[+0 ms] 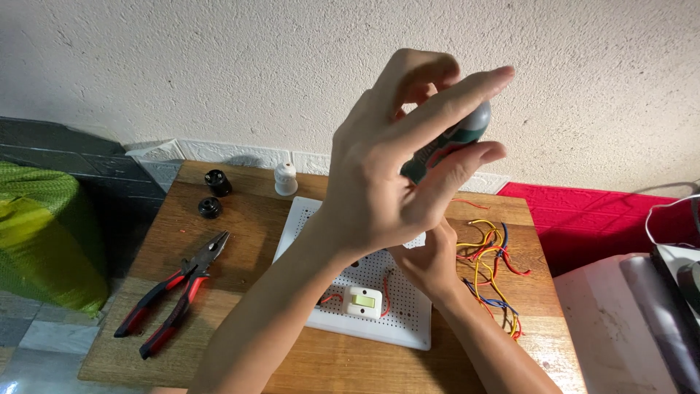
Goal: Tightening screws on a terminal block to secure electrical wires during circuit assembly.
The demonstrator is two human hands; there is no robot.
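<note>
Table (240, 241) carries a white perforated board (379, 321) at centre. Switch (362, 301) already mounted at its 6 o'clock, with short red leads. Loose wire bundle (490, 263) at 3 o'clock, not yet hooked up. Pliers (175, 292) lie unused at 9; two black sockets (214, 193) and a white one (285, 179) wait at 11. Left hand (394, 168), fingers spread, grips a teal screwdriver handle (456, 142) upright over the board. Right hand (430, 263) rests on the board under it; grip hidden, can't tell.
</note>
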